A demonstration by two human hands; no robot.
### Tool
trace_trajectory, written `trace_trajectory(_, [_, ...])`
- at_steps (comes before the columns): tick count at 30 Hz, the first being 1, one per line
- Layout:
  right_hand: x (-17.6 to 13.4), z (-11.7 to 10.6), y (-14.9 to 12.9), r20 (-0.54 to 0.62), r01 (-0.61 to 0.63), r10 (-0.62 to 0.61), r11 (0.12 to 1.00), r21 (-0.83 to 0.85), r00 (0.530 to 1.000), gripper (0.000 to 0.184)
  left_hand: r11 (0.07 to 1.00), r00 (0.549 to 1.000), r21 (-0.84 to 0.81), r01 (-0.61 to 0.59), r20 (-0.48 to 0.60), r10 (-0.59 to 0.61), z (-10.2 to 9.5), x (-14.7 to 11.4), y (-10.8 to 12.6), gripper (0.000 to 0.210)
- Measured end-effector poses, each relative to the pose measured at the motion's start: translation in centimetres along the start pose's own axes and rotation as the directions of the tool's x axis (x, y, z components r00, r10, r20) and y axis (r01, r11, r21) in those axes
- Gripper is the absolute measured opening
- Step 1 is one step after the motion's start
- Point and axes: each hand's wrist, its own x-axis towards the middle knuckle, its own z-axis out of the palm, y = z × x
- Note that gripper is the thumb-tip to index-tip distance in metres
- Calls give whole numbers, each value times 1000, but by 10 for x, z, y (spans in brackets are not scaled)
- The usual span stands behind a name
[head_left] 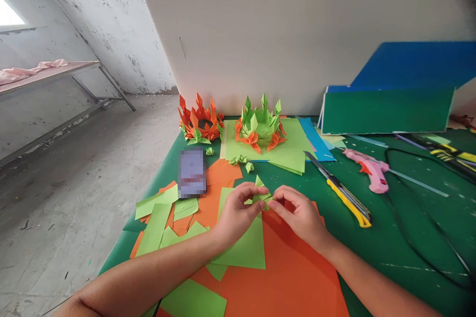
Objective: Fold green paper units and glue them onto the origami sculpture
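Note:
Between my two hands is a small piece of folded green paper (259, 183), its pointed tip sticking up past the fingers. My left hand (241, 208) pinches it from the left with thumb and forefinger. From the other side, my right hand (297, 211) grips its right edge between thumb and fingertips. The fingers cover much of the folds. Under the hands lie a green paper sheet (245, 245) and a large orange sheet (293, 277). Small folded green paper pieces (238, 160) sit just beyond the hands.
An orange paper crown (201, 119) and a green one (262, 121) stand at the back. A yellow utility knife (344, 195) and a pink glue gun (372, 171) with a trailing cord lie right. A phone-like blurred object (192, 173) rests left among paper pieces (156, 225).

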Motion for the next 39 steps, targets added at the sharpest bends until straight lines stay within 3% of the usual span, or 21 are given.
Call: trace_trajectory(39, [-1,0,0,13,53,-52,997,-55,999,23,988,993,-110,108,-29,-112,3,-1,5,21])
